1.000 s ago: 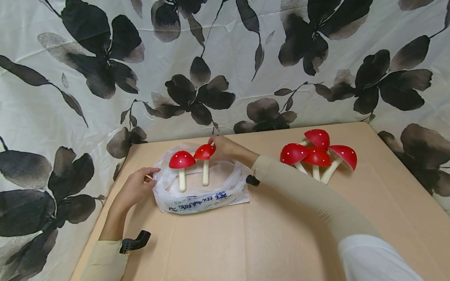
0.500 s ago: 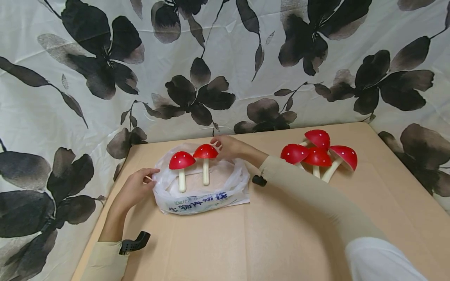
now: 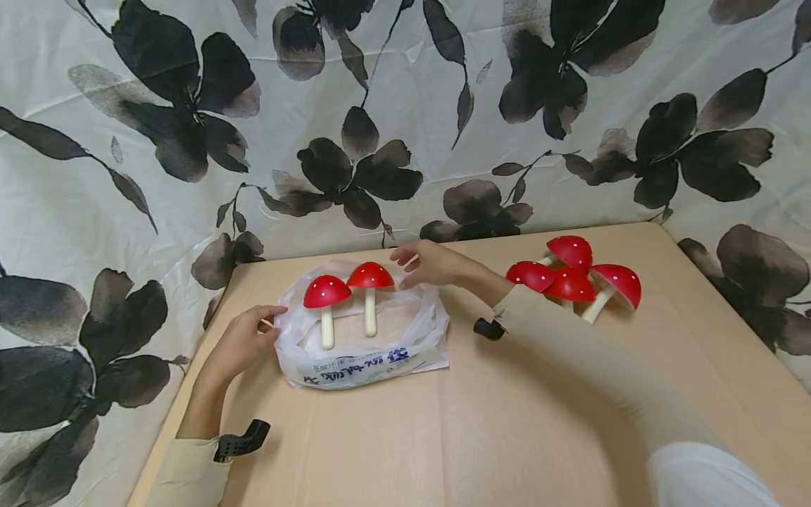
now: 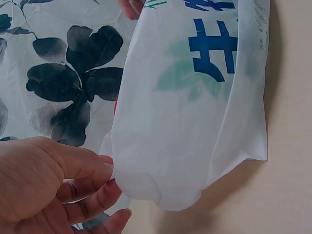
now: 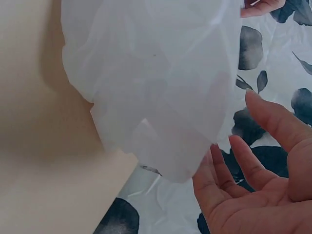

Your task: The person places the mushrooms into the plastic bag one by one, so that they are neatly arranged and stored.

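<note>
A white plastic bag (image 3: 421,355) with blue printing stands on the table with its mouth facing up. Two toy mushrooms with red, white-dotted caps are in its mouth, a left mushroom (image 3: 327,290) and a right mushroom (image 3: 370,275), their pale stems showing. At the bag's left edge, my left hand (image 3: 243,341) pinches the plastic between thumb and index finger, seen closer in the left wrist view on the bag (image 4: 165,126). My right hand (image 3: 437,264) is at the bag's back right rim, its fingers spread and holding nothing; some fingers are against or just beside the plastic.
Several more red-capped mushrooms (image 3: 570,284) lie in a cluster at the right of the wooden table (image 3: 393,451). A white cloth with dark flowers (image 3: 361,172) hangs behind the table. Each wrist wears a black camera mount (image 3: 243,441).
My right hand has let go of the right mushroom's cap and drawn back to the right, fingers opening. That mushroom now rests in the bag. The left hand stays at the bag's edge.
</note>
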Demonstrator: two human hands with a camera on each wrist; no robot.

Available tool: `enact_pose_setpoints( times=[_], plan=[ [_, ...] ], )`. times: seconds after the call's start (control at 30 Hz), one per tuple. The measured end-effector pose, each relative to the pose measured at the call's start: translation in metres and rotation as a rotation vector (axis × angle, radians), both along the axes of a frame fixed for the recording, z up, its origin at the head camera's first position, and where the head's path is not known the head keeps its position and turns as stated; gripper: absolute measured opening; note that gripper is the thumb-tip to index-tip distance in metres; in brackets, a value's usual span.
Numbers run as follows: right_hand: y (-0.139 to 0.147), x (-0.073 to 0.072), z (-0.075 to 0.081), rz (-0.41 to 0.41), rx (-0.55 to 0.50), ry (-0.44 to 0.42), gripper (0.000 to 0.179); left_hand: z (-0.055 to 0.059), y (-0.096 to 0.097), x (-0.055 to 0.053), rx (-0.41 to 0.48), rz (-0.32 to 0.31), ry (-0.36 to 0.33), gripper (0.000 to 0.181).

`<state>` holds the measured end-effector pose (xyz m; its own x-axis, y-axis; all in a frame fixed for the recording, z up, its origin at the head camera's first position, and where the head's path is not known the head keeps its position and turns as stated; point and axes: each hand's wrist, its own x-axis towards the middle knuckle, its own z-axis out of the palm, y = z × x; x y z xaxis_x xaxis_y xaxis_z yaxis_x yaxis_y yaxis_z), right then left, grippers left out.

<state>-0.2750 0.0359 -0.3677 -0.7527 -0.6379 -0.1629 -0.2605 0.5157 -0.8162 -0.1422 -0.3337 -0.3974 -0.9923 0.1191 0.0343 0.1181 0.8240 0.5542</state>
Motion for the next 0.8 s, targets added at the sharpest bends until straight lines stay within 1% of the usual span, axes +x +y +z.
enact_pose_setpoints(
  times=[0.17,0.33,0.53,0.7,0.8],
  plan=[
    [0.014,0.007,0.009,0.002,-0.036,0.004,0.058,0.001,0.000,0.000,0.004,0.009,-0.018,0.039],
    [0.027,0.014,0.016,-0.008,-0.060,-0.015,0.056,0.002,0.001,0.000,0.002,0.001,-0.013,0.039],
    [0.045,0.023,0.020,-0.036,-0.067,-0.014,0.054,0.002,0.002,0.000,-0.005,-0.008,-0.003,0.038],
    [0.063,0.033,0.022,-0.028,-0.061,0.010,0.054,0.003,0.003,0.001,-0.005,0.002,-0.014,0.039],
    [0.074,0.039,0.021,-0.023,-0.080,0.024,0.055,0.003,0.003,0.002,-0.007,0.008,-0.019,0.039]
  ],
)
